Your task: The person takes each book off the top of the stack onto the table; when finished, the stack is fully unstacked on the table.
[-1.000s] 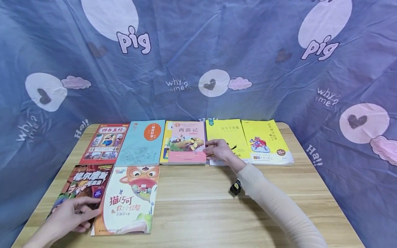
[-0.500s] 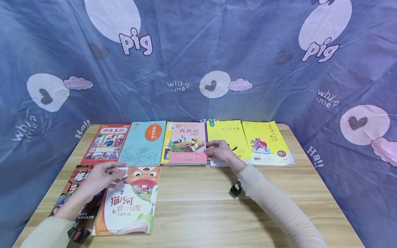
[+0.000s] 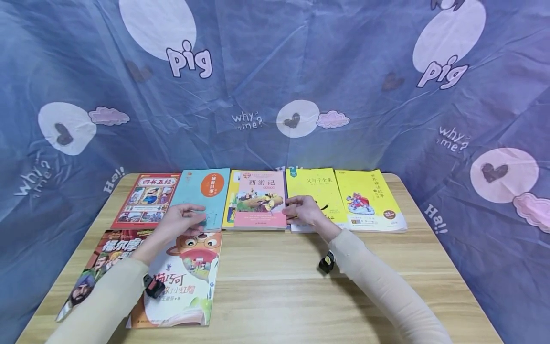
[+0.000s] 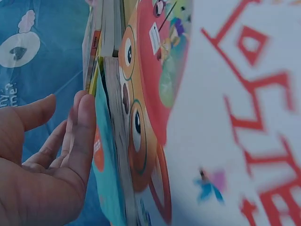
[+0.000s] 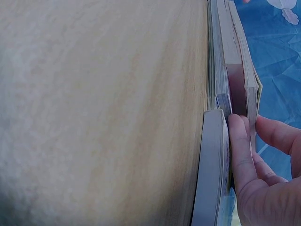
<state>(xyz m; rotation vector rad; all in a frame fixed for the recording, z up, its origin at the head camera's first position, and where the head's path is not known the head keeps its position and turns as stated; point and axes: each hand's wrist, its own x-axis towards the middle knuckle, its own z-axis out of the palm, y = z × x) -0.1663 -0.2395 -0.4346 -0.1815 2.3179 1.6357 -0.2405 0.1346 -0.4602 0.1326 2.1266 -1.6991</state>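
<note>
My right hand [image 3: 306, 211] pinches the right edge of a pink book [image 3: 259, 193]. In the right wrist view its thumb lies over the top book [image 5: 252, 89] and its fingers reach beneath. That book rests on a pile, with a yellow-edged book [image 3: 228, 210] showing at its left. My left hand [image 3: 182, 223] hovers over the lower part of a teal book [image 3: 195, 184], its fingers loosely extended and holding nothing. Below it lies a white picture book [image 3: 193, 296], partly hidden by the left forearm.
Two yellow books [image 3: 310, 177] [image 3: 369, 191] lie to the right of the pile. A red book [image 3: 146, 198] sits at the far left, above a dark comic-style book [image 3: 92, 274]. The wooden table [image 3: 275, 286] meets a blue printed cloth [image 3: 258, 71] behind.
My left hand has left the left edge of the white picture book and moved up and right to above the teal book. The right hand stays at the pink book's edge.
</note>
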